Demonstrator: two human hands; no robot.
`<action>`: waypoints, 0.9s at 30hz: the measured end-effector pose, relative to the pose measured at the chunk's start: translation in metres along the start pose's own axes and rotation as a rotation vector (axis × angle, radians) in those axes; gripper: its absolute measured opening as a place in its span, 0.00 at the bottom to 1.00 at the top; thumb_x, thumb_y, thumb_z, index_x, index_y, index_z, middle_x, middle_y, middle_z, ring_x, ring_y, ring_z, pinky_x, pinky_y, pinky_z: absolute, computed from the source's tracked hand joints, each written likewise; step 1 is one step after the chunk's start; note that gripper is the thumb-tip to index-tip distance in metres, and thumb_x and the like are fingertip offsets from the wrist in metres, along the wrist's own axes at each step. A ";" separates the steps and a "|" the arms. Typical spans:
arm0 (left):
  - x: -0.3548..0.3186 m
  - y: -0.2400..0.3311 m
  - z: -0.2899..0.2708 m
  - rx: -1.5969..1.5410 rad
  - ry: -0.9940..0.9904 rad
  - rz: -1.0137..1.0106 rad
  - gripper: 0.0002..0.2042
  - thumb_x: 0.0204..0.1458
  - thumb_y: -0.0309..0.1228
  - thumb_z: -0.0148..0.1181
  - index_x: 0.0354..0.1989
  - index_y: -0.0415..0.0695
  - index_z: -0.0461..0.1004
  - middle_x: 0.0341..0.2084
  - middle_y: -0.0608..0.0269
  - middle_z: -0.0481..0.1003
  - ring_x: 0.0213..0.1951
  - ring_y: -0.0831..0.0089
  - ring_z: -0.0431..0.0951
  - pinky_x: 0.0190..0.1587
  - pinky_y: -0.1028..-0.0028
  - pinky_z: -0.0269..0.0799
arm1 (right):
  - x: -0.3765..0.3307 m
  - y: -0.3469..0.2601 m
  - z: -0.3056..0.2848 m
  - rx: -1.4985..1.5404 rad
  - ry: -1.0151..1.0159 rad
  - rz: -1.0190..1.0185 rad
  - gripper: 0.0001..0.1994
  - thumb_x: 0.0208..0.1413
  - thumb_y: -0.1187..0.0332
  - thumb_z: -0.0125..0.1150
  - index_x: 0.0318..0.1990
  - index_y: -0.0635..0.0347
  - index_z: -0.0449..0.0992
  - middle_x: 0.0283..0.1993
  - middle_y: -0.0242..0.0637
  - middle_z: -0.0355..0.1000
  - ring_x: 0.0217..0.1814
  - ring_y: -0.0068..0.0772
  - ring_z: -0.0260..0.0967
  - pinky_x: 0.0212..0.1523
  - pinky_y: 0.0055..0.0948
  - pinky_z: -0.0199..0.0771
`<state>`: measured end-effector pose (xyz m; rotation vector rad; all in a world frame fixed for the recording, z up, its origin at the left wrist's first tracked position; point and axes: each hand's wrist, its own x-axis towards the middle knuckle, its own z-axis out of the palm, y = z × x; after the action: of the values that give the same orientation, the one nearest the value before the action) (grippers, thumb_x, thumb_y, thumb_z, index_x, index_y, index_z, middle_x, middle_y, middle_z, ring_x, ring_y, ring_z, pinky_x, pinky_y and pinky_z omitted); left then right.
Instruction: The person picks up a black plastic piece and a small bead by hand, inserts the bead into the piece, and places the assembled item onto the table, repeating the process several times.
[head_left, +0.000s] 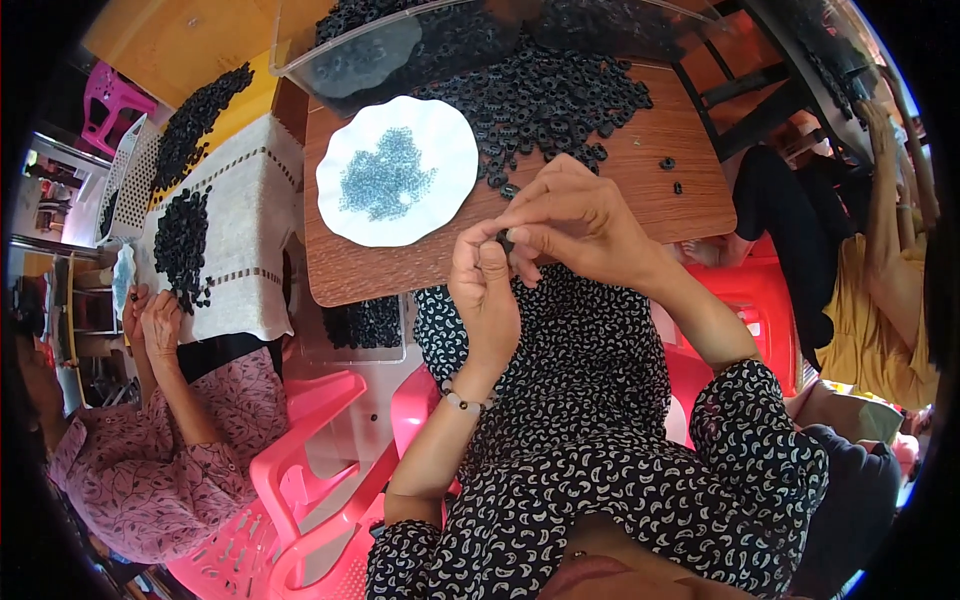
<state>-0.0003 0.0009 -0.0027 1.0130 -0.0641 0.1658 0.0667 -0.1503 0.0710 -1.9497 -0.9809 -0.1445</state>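
Observation:
Close in front of my body, above the table's near edge, both hands come together. My left hand point(482, 290) is closed, its thumb and fingers gripping a small black part point(505, 241). Thumb and fingertips of my right hand point(578, 222) pinch at the same part from the right, and the fingers cover most of it. To the left of my hands, a white scalloped plate point(455, 130) bears a heap of tiny clear bluish pieces point(385, 175). Beyond my hands lies a loose pile of similar black parts point(560, 105) on the brown wooden table point(400, 275).
A clear plastic bin point(345, 75) with more black parts stands at the table's far side. On the left, another person's hands point(155, 320) work beside a cloth-covered table point(245, 220) with black pieces. Pink chairs point(300, 430) and a red stool point(745, 300) stand nearby. Someone in yellow point(870, 310) is at right.

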 end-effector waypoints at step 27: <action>0.002 0.004 -0.007 -0.086 -0.256 -0.411 0.15 0.60 0.31 0.67 0.51 0.34 0.81 0.32 0.63 0.82 0.31 0.79 0.79 0.37 0.78 0.77 | -0.024 0.010 -0.041 0.057 -0.194 -0.001 0.11 0.51 0.65 0.75 0.40 0.57 0.84 0.37 0.31 0.79 0.44 0.36 0.70 0.47 0.33 0.70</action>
<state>0.0009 0.0088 -0.0030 0.9371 -0.0934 -0.3400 0.0685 -0.1987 0.0769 -1.9368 -1.0998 0.0725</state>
